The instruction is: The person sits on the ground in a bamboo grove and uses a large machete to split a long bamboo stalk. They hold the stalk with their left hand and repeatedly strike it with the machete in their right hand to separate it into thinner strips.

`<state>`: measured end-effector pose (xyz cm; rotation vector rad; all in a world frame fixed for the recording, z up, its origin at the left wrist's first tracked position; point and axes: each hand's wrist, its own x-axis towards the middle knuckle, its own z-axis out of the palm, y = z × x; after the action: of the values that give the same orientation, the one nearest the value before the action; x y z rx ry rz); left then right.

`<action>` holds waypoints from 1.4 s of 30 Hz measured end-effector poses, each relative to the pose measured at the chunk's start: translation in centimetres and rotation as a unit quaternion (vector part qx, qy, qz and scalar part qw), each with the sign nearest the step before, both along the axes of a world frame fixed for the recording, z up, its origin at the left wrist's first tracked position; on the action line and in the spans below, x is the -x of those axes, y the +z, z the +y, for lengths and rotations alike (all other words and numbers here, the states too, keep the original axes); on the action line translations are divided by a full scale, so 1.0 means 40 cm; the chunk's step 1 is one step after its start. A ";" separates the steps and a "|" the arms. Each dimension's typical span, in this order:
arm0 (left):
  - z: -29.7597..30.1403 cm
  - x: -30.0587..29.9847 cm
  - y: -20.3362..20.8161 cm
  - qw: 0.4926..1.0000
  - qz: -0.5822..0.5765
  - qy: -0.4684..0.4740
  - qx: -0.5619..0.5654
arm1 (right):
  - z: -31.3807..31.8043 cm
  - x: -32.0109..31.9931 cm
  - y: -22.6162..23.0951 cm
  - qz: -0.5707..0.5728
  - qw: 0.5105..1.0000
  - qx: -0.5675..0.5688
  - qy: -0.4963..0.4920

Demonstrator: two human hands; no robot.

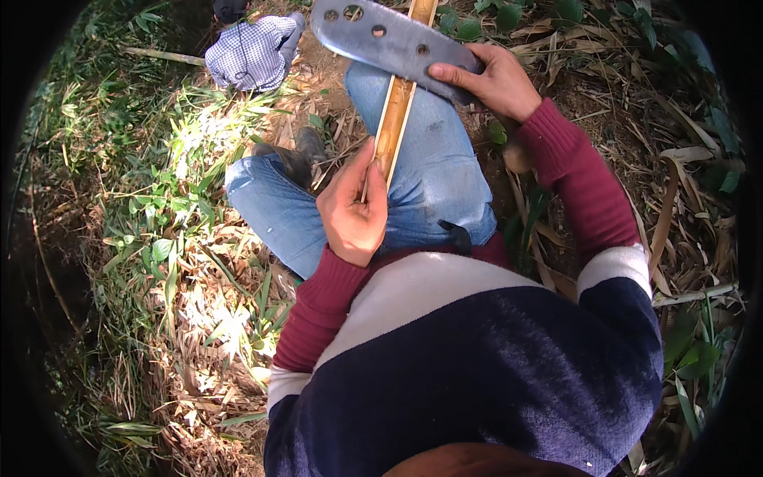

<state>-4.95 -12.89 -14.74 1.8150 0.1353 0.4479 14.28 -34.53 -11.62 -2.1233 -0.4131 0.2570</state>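
bamboo strip (395, 111) lying along the right thigh over jeans (433, 175) | left hand (354, 208) fingers pinched on its near end | right hand (494, 79) fingers wrapped on broad blade (381, 36) laid across strip | checked cloth (253, 52) on grass beyond

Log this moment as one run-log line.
left hand: grips bamboo strip | right hand: holds broad knife across strip | strip rests on knee

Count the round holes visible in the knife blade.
4, in a row along the broad blade: near its tip, next, middle, and nearest the right hand at. More may be hidden under that hand.
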 end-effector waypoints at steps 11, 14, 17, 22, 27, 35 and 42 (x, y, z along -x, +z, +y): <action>-0.031 -0.003 -0.003 0.987 0.058 0.011 0.148 | 0.036 0.052 0.036 0.071 0.996 -0.010 -0.058; -0.033 -0.004 0.000 0.994 0.051 0.000 0.099 | 0.042 0.106 0.054 0.146 0.989 0.033 -0.015; -0.021 -0.001 -0.028 0.986 0.057 -0.007 0.157 | 0.063 0.135 0.071 0.095 0.991 0.086 0.033; 0.004 -0.002 0.012 0.952 0.147 -0.041 0.265 | 0.023 0.055 0.024 0.207 0.964 -0.125 -0.113; 0.074 0.044 0.013 0.828 0.170 -0.182 0.502 | -0.057 0.023 0.028 0.285 0.842 -0.419 -0.185; 0.139 0.125 0.003 0.741 0.179 -0.318 0.564 | -0.045 -0.019 0.008 0.252 0.680 -0.676 -0.128; 0.157 0.128 0.009 0.766 0.223 -0.328 0.506 | -0.021 0.008 0.111 0.204 0.670 -0.714 -0.006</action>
<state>-10.09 -6.60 -14.36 0.7459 0.0386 -0.5179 13.95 -35.35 -7.18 -0.4619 -0.1771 0.2502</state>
